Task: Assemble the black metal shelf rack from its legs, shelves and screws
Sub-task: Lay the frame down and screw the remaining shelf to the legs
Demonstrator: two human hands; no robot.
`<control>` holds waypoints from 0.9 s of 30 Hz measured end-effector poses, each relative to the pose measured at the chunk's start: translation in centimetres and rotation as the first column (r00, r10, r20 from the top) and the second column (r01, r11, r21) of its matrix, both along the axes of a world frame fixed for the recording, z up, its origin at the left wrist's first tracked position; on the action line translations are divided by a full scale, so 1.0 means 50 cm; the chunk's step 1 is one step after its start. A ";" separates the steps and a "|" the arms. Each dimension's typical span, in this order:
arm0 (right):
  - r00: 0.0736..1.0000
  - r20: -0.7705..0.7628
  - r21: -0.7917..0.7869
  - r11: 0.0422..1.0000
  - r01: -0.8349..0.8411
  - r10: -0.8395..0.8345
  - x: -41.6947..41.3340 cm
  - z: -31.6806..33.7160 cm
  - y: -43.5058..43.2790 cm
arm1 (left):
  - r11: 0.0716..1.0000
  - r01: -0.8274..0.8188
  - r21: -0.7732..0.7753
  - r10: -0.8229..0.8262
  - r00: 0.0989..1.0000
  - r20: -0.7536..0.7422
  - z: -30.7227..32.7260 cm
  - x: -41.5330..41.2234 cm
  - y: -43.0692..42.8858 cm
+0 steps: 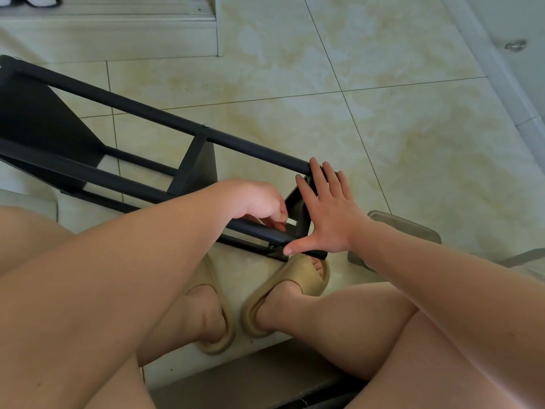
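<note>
Black metal shelf rack lies on its side on the tiled floor, running from upper left of the frame down to centre, just ahead of the seated person's knees. Far leg carries a screw head where a shelf panel meets it. Right hand: grip flat and spread, holding nothing, palm against the rack's near end; fingertips reach the far leg's end, thumb touches the end of the near leg. Left hand: fingers curled downward, tips at the near leg just left of the right hand. Cannot tell whether this grip holds anything; the thumb is hidden. Beige slippers are on the feet directly below the rack's end. Grey plastic lid lies on the floor right of centre, partly behind the right wrist.
</note>
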State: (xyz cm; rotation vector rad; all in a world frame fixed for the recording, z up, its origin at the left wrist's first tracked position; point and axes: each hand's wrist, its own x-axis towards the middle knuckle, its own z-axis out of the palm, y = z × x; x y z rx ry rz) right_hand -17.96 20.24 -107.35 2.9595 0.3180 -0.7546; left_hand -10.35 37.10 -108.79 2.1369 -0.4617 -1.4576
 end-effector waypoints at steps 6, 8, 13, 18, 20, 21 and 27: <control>1.000 0.011 -0.001 1.000 -0.003 0.003 -0.001 0.000 0.000 | 0.989 0.135 0.056 -0.139 0.986 0.091 0.011 -0.003 -0.001; 1.000 0.013 -0.004 1.000 -0.004 0.004 -0.001 -0.001 0.000 | 0.983 0.174 0.058 -0.179 0.979 0.100 0.009 -0.003 0.000; 1.000 0.014 -0.013 1.000 -0.004 0.004 -0.001 -0.001 0.000 | 0.979 0.200 0.042 -0.203 0.972 0.120 -0.002 -0.003 0.000; 1.000 0.020 -0.014 1.000 -0.003 0.003 -0.002 -0.001 0.001 | 0.991 0.134 -0.006 -0.130 0.969 0.211 -0.003 0.003 0.012; 1.000 0.023 -0.013 1.000 -0.003 0.004 -0.002 -0.001 0.001 | 0.991 0.132 -0.013 -0.124 0.958 0.257 -0.001 0.005 0.013; 1.000 0.024 -0.011 1.000 -0.004 0.004 -0.002 -0.001 0.001 | 0.990 0.139 -0.011 -0.130 0.951 0.281 0.000 0.004 0.013; 1.000 0.024 0.002 1.000 -0.006 0.006 -0.001 -0.003 -0.001 | 0.998 0.065 0.000 -0.064 0.972 0.227 0.009 0.001 -0.010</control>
